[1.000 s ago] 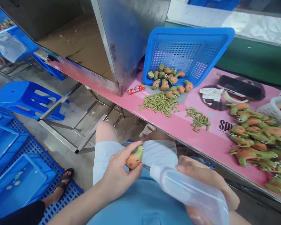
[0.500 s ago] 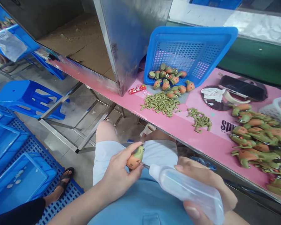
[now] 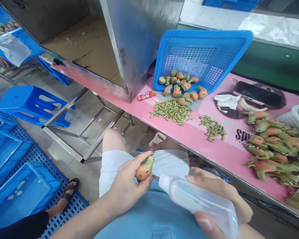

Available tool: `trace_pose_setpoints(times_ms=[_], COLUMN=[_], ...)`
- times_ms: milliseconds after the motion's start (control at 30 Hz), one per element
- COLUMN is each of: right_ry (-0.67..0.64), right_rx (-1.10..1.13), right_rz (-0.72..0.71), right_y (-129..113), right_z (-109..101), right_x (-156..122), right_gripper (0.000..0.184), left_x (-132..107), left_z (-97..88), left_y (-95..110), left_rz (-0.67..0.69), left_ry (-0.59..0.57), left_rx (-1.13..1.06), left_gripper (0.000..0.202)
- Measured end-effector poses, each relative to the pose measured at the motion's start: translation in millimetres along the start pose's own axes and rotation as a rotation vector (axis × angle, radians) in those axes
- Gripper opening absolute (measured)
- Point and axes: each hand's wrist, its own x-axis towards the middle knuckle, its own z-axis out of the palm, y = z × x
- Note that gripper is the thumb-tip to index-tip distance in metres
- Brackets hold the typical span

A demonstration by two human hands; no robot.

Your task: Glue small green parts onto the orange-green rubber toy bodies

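Over my lap, my left hand (image 3: 131, 182) pinches a small green and orange figurine (image 3: 144, 171) between thumb and fingers. My right hand (image 3: 219, 192) is wrapped round a translucent squeeze bottle (image 3: 201, 199) with a white cap and a thin metal tip. That tip touches, or nearly touches, a dark spot on the figurine's orange side. On the pink table lie a large pile of small green curved pieces (image 3: 171, 111) and a smaller pile of green pieces (image 3: 213, 127). Similar figurines (image 3: 185, 85) lie in and before a tilted blue basket (image 3: 204, 41).
Many longer green and orange figures (image 3: 276, 146) are heaped on the table (image 3: 229, 151) at right, near a phone (image 3: 260, 94) and a white cloth (image 3: 226, 100). A metal box (image 3: 139, 43) stands left of the basket. A blue stool (image 3: 32, 103) and bins (image 3: 25, 192) are at left, beside another person's foot (image 3: 66, 196).
The view has shifted very slightly. Both hands, the figurine and the bottle keep nearly the same positions, with the tip still at the figurine's side.
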Motion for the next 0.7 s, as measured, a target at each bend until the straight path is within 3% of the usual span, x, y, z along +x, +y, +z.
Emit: trace_pose_setpoints(times_ms=[300, 700], right_ry=[-0.084, -0.028], right_rx=[-0.035, -0.028], right_rz=[0.038, 0.092], right_y=[-2, 2], right_z=[-5, -1], right_x=[-1, -10], right_gripper=[0.02, 0.029], left_x=[1, 0], left_z=[-1.8, -3.0], left_y=[0, -1], left_rz=[-0.004, -0.023], left_ry=[0.014, 0.042], left_rx=[0.026, 0.055], left_gripper=[0.046, 0.042])
